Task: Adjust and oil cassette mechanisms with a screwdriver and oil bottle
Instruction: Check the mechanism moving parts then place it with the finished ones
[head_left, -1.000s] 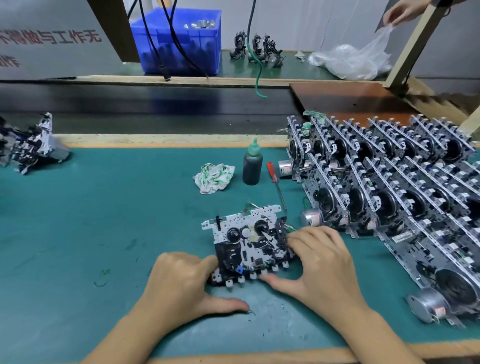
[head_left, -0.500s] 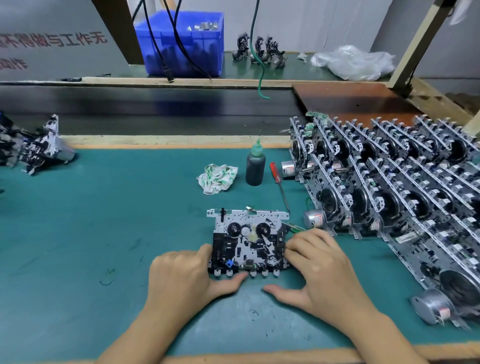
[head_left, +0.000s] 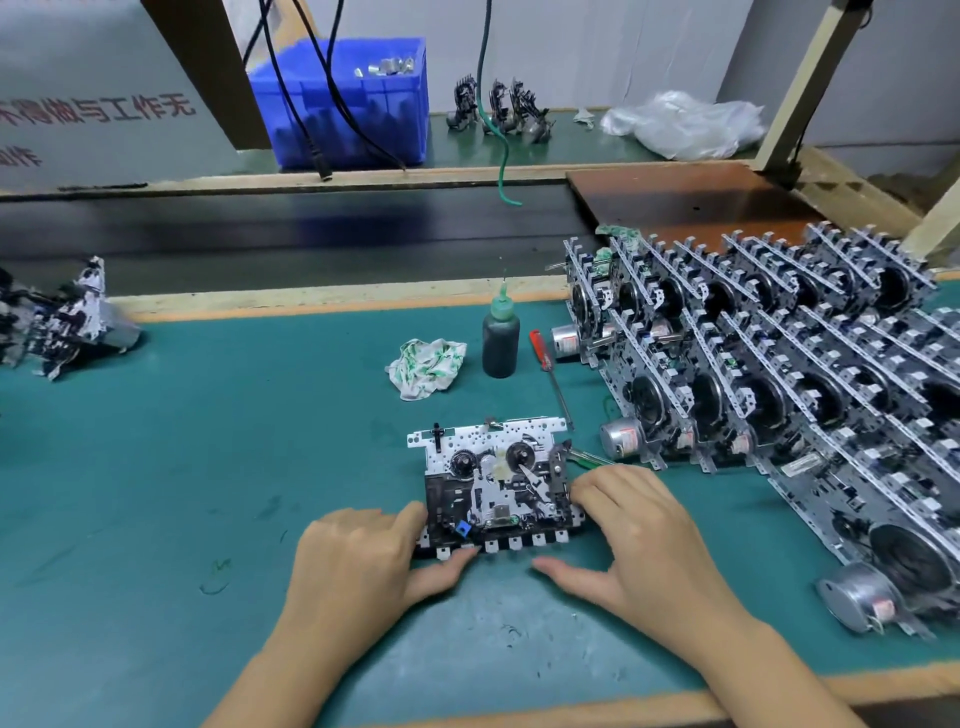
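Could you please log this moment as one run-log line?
left hand: steadies flat grey cassette mechanism | right hand: fingers on its right edge | red-handled screwdriver, dark oil bottle: untouched

The mat (head_left: 208, 441) is showing teal green, edged by a pale wooden strip (head_left: 311, 299). At twelve o'clock from the cassette mechanism (head_left: 493, 488), which is gleaming silver-white with black parts and one small blue piece, the oil bottle (head_left: 500, 340) is standing dark, nearly black, with a green cap. The screwdriver (head_left: 540, 351) beside it is showing a red handle. At eleven o'clock the rag (head_left: 427, 368) is lying white with a green leafy print. At two o'clock the rows of mechanisms (head_left: 753, 374) are glinting silver and black. Far back, the crate (head_left: 353, 104) is glowing bright blue, a green cable (head_left: 501, 156) is hanging, and red characters are running across the grey sign (head_left: 93, 111).
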